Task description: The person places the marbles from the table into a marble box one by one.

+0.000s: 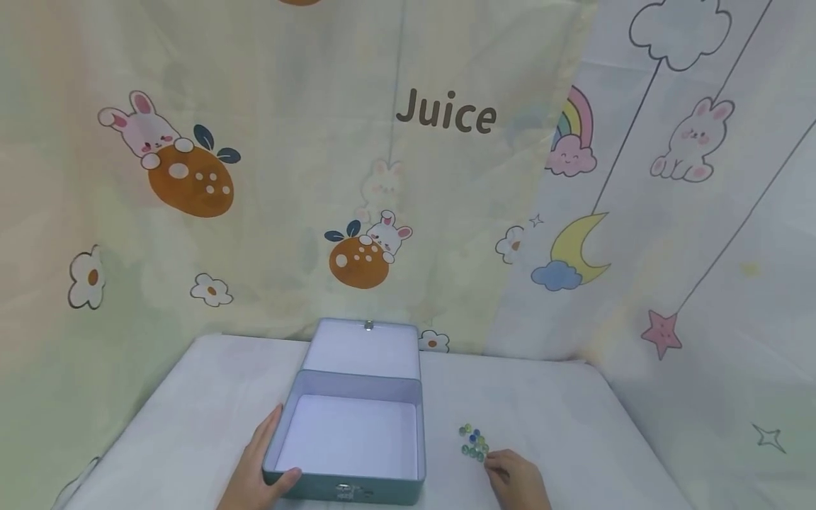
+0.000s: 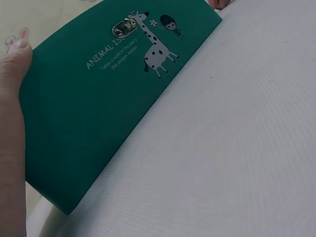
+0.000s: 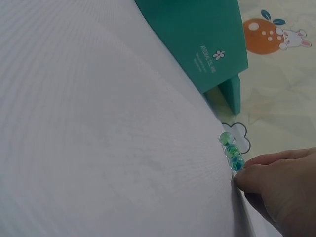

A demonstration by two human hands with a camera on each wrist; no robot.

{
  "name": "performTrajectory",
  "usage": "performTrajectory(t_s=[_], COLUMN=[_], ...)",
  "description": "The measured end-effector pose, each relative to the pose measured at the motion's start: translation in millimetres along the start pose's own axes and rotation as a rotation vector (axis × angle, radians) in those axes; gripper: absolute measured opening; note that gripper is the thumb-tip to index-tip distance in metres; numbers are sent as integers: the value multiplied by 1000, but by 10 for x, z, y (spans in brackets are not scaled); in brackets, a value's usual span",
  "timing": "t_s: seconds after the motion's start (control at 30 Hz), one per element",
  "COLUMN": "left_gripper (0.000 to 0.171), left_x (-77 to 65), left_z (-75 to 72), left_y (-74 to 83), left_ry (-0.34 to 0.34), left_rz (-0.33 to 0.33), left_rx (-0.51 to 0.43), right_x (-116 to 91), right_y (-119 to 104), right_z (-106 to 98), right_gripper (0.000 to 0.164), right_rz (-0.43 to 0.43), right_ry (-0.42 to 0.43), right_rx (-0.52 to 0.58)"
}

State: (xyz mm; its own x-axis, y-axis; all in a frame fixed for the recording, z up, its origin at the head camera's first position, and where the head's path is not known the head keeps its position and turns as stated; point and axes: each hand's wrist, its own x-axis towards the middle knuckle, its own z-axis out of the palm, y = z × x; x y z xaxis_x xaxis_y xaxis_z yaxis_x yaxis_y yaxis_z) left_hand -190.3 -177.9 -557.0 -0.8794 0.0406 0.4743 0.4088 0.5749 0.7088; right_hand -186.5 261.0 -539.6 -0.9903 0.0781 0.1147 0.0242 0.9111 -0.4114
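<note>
An uncovered metal box (image 1: 357,489), teal-green outside and pale inside, stands with its hinged lid (image 1: 363,347) tipped back. Its inside is bare. My left hand (image 1: 255,467) holds its front left corner, thumb over the front rim and fingers along the left side. In the left wrist view, a giraffe print and metal clasp (image 2: 124,28) show on the front. Right of the box lies a loose cluster of glass marbles (image 1: 473,440), green, blue and yellowish. At the cluster's near edge, my right hand (image 1: 518,480) pinches a marble between thumb and forefinger, mostly hidden by the fingertips.
Box and marbles are on a white-covered table (image 1: 548,404). Behind it hangs a printed cloth (image 1: 287,177) with rabbits, oranges and flowers, close behind the raised lid. Another patterned cloth (image 1: 720,269) hangs along the right side.
</note>
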Motion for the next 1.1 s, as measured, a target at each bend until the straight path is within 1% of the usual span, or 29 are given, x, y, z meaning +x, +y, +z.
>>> performTrajectory(t_s=[0.1,0.23,0.43,0.53,0.67,0.8,0.87,0.97,1.1], left_gripper=[102,101,101,100,98,97,97,97,98], left_x=[-5,-17,-10,-5,-9,-24,-30,-32,-4], left_z=[19,-7,-8,-10,-11,2,9,10,-1], left_y=[-12,5,46,64,88,100,97,83,62], left_ry=[7,-1,-35,-56,-67,-69,-68,-62,-37], left_rz=[2,-4,-22,-44,-71,-72,-68,-61,-34], left_rx=[8,19,4,-9,-13,-9,-6,4,29], right_x=[-3,-14,21,13,-25,-65,-73,-61,-19], right_y=[-5,-36,-53,-39,-10,19,29,19,-21], right_z=[-10,13,22,14,8,4,2,6,10], right_gripper=[13,12,12,11,9,8,9,9,10], right_rz=[15,34,95,54,-37,-96,-97,-66,-15], right_ry=[-20,-41,-96,-83,-38,10,28,10,-13], right_rx=[-1,-7,-49,-66,-92,-145,-153,-128,-92])
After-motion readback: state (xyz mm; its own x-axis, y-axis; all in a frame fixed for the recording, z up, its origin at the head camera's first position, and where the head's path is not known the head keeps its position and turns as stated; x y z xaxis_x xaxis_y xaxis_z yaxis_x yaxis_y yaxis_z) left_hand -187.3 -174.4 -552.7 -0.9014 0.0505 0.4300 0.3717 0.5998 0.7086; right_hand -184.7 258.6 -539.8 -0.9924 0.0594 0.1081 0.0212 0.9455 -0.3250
